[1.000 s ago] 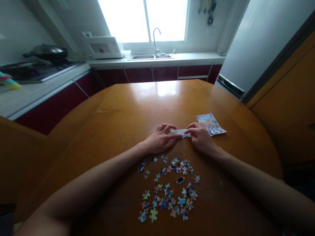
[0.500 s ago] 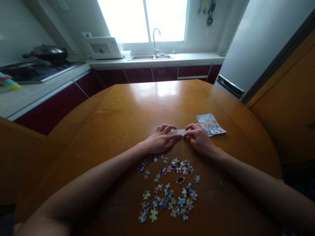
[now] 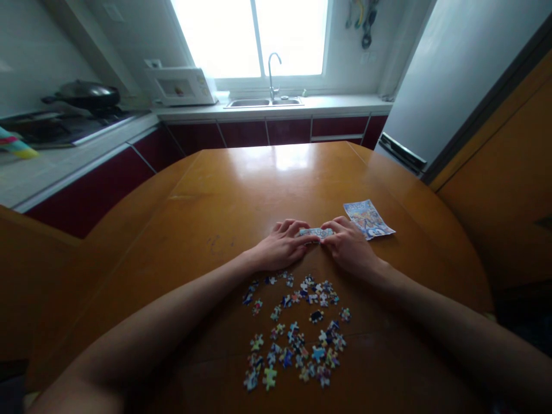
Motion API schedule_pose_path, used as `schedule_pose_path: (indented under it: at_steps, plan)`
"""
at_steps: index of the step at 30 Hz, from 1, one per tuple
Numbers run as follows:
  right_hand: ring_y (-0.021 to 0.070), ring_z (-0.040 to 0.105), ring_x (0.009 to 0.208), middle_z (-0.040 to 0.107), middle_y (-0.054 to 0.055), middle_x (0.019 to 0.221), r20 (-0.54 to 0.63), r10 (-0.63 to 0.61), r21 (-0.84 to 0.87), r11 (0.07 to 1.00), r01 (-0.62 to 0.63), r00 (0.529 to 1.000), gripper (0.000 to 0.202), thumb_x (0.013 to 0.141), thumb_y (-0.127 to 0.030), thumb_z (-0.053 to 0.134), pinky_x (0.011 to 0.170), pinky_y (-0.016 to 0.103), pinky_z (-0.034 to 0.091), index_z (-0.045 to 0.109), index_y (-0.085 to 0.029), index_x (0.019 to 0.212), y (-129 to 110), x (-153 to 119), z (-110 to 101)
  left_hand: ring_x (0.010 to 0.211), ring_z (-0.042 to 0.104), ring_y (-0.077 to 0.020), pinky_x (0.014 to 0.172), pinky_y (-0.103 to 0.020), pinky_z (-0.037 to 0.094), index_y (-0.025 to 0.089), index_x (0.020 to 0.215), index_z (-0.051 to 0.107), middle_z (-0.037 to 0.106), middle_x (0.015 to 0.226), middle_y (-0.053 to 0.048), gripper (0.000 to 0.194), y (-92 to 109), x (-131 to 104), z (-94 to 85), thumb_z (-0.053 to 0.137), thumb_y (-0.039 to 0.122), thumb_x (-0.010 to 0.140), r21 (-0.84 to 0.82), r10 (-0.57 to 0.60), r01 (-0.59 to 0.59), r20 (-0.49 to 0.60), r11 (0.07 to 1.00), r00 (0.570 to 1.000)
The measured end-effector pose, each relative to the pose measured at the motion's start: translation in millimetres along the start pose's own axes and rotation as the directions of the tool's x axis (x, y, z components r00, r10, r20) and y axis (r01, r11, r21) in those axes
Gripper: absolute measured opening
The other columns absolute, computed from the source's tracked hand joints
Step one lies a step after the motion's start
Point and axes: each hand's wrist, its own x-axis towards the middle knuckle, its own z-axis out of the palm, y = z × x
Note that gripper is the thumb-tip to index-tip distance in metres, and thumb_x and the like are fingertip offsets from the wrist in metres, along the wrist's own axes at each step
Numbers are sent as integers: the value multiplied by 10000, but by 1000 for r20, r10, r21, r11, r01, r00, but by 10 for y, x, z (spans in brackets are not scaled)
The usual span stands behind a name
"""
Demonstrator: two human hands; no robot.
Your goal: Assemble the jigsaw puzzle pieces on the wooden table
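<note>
A narrow joined strip of light blue puzzle pieces [image 3: 317,232] lies flat on the wooden table [image 3: 259,184]. My left hand [image 3: 282,246] rests at its left end, thumb and fingers gripping the strip's edges. At the right end, my right hand [image 3: 347,244] holds the strip with bent fingers. The fingertips of both hands nearly meet along the near edge and cover parts of the strip. Nearer the camera, many loose puzzle pieces [image 3: 296,339] are scattered between my forearms. A creased printed picture sheet [image 3: 370,219] lies just beyond my right hand.
Behind the table run a counter with a sink [image 3: 250,103] and a white microwave [image 3: 183,86]. A black pan [image 3: 86,95] sits on the stove at the left. On the right stands a tall fridge [image 3: 466,75].
The fingers of my right hand have shifted slightly left along the strip, which shows a little more plainly. My left hand has hardly moved.
</note>
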Motion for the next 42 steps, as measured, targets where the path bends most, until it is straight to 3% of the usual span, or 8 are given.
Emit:
schedule_pose_path:
  at_steps: [6,11,17,22,31,42]
  plan:
    - [264,564,1008,725,75,1034,-101,135,65,990,-129,986,344,849,-17,549,886,426,508,808,-240,889,83,15,77,1290,394,-283,1094,-499,352,446,1434,479,463,1424,-42,440,-2,0,-10,519,342,1009,25,-6,5,21,1000,1000]
    - [271,552,1019,717,76,1062,-52,103,34,994,-101,993,313,853,-39,581,877,432,502,809,-254,868,78,18,67,1303,379,-284,1104,-504,343,429,1447,466,461,1422,-52,441,-10,-1,-8,499,338,1017,29,7,-8,26,1000,1000]
    - [301,507,1088,696,106,1162,56,-14,-195,980,25,998,283,887,-73,588,904,441,458,808,-232,969,-48,15,-47,1308,372,-286,1116,-503,337,439,1458,449,457,1419,-49,440,-14,-1,4,484,358,1028,26,6,-7,32,1000,999]
    - [296,489,1121,677,113,1217,116,-37,-299,952,71,993,257,937,-146,584,914,428,424,785,-237,1068,-129,10,-104,1322,366,-282,1127,-504,328,448,1454,450,439,1441,-40,421,9,2,-16,455,375,1039,37,-19,17,60,999,998]
    - [261,536,1053,713,84,1113,-27,40,-154,987,-44,999,277,844,-30,594,892,386,462,801,-210,881,3,22,-50,1314,384,-277,1106,-498,339,440,1444,467,448,1441,-40,417,9,4,-40,470,375,1032,47,-21,18,64,999,998]
    - [270,532,1076,717,92,1113,38,-47,-126,991,51,998,261,875,-66,576,914,416,470,790,-210,835,-10,30,-32,1316,379,-280,1124,-498,329,445,1444,468,449,1431,-36,420,2,-3,-15,474,376,1031,32,-16,15,47,999,999]
